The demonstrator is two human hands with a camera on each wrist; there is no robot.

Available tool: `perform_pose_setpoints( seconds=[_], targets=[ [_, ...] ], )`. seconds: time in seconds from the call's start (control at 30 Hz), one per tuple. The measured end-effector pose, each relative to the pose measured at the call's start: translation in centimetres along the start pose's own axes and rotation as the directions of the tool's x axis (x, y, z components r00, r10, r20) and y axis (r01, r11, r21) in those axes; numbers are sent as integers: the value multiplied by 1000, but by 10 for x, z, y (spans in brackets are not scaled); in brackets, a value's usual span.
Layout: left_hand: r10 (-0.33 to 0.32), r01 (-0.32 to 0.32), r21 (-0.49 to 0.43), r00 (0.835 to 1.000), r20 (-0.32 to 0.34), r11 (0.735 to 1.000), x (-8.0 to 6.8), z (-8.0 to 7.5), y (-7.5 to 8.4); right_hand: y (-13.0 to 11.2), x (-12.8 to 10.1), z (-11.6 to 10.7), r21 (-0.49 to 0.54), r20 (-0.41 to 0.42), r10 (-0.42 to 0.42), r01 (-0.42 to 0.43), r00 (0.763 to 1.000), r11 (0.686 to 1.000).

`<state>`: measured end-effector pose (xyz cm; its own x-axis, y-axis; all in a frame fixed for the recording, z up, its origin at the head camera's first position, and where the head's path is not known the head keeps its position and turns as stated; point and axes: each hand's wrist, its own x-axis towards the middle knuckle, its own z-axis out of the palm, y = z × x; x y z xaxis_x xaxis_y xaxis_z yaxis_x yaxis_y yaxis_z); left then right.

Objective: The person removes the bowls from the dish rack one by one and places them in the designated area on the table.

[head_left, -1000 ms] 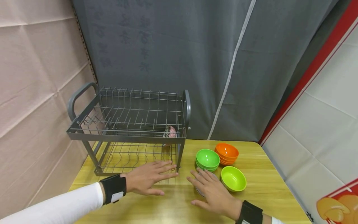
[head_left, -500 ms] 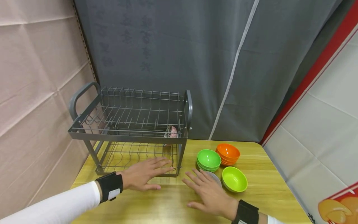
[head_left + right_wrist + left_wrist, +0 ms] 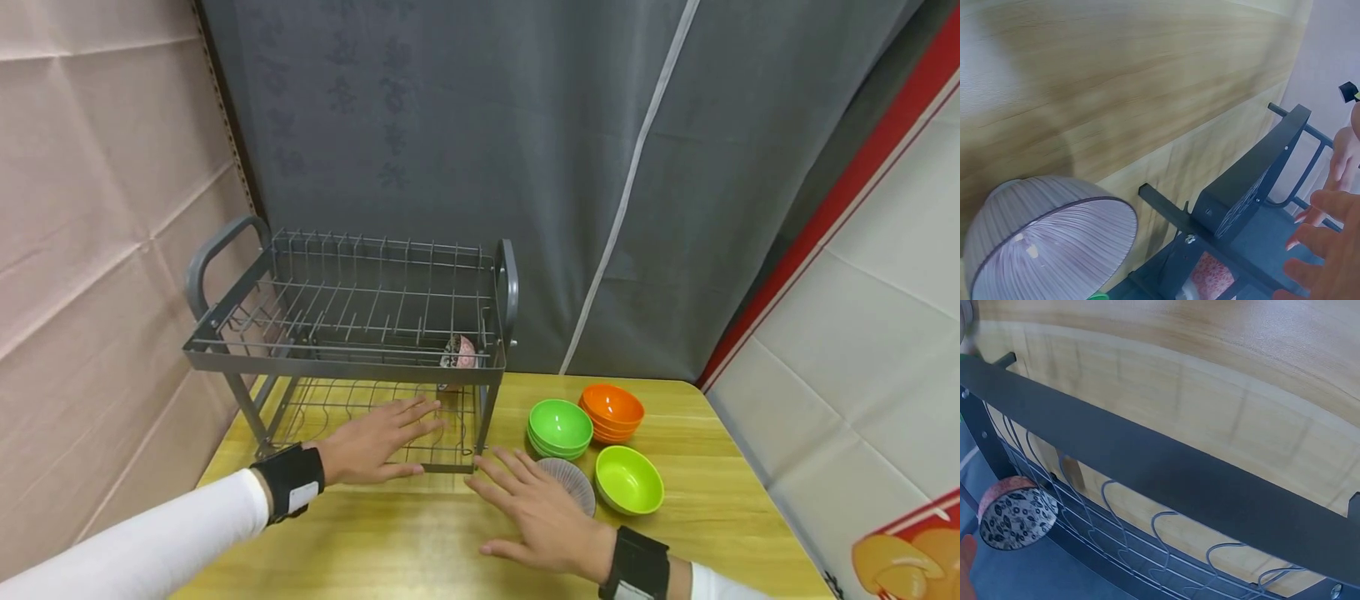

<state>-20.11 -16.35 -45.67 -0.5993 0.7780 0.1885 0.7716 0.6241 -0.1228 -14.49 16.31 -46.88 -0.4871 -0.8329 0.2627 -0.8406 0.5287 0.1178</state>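
My left hand (image 3: 378, 442) hovers with spread fingers before the lower tier of the dark grey dish rack (image 3: 345, 367). To its right, my right hand (image 3: 540, 521) is held over the table, fingers straight and holding nothing. Just beyond that hand is a grey ribbed bowl (image 3: 573, 483), partly covered by it in the head view; the right wrist view shows the ribbed bowl (image 3: 1054, 231) close up. A pink bowl with a dark floral pattern (image 3: 1016, 515) stands tilted on its side at the rack's right end, half hidden behind wires in the head view.
Right of the rack are stacked green bowls (image 3: 560, 427), stacked orange bowls (image 3: 611, 411) and a lime bowl (image 3: 628, 481) on the wooden table (image 3: 720, 517). A grey curtain (image 3: 570, 167) hangs behind, with a pale cloth wall (image 3: 105, 250) at left.
Both hands have shifted left, the left one also slightly farther toward the rack. More of the ribbed bowl shows from behind the right hand. The bowls and rack stay in place.
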Motion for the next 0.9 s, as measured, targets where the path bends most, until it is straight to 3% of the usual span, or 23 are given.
perform_pose_setpoints(
  seconds=[0.2,0.3,0.63,0.73,0.9],
  targets=[
    [-109,110,-81,994,10,991,4,0,-13,-1,9,-2,9,22,-4,4,1000,1000],
    [-163,164,-74,986,25,984,6,1,-19,0,13,1,2,34,4,-4,999,1000],
    [-220,221,-63,975,16,973,14,11,-32,1,27,7,-14,58,16,-16,998,1000],
    [-273,274,-104,962,29,956,19,14,-35,-1,31,8,-17,50,12,-11,999,1000],
    [-376,381,-180,924,63,907,34,20,-35,-3,35,9,-13,56,5,-4,998,1000]
  ],
)
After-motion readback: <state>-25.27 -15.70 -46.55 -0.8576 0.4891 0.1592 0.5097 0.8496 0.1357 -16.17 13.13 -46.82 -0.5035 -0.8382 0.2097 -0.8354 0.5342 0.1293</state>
